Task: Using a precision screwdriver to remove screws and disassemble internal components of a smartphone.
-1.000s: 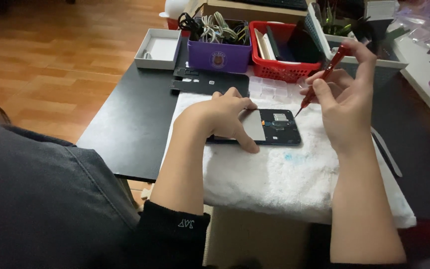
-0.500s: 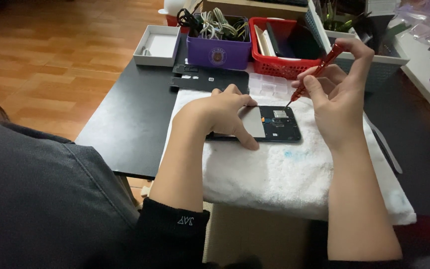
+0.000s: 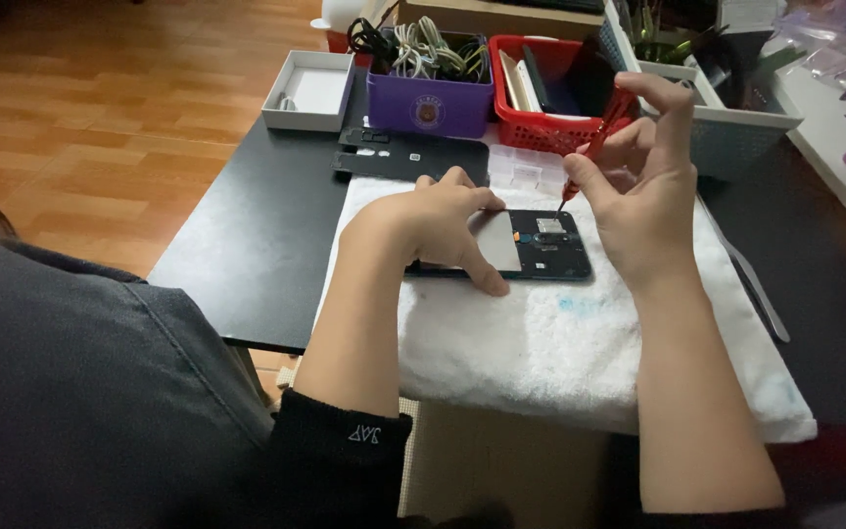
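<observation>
An opened dark phone [image 3: 540, 250] lies flat on a white towel [image 3: 560, 343], its inner parts showing. My left hand [image 3: 433, 225] presses down on the phone's left half, thumb along the near edge. A thin red screwdriver [image 3: 594, 147] is pinched in the fingers of my right hand [image 3: 638, 196]. It slants down to the left, and its tip hovers just above the phone's far edge. The detached dark back cover [image 3: 408, 157] lies on the black table beyond the towel.
Along the far side of the black table [image 3: 247, 264] stand a white open box [image 3: 310, 90], a purple bin of cables [image 3: 428, 83], a red basket [image 3: 550, 93] and a grey crate [image 3: 736, 118]. A clear parts tray [image 3: 531, 171] and a metal pry tool [image 3: 756, 289] lie nearby.
My right hand has lifted the screwdriver tip off the phone and drawn it up and away a little. My left hand has stayed on the phone.
</observation>
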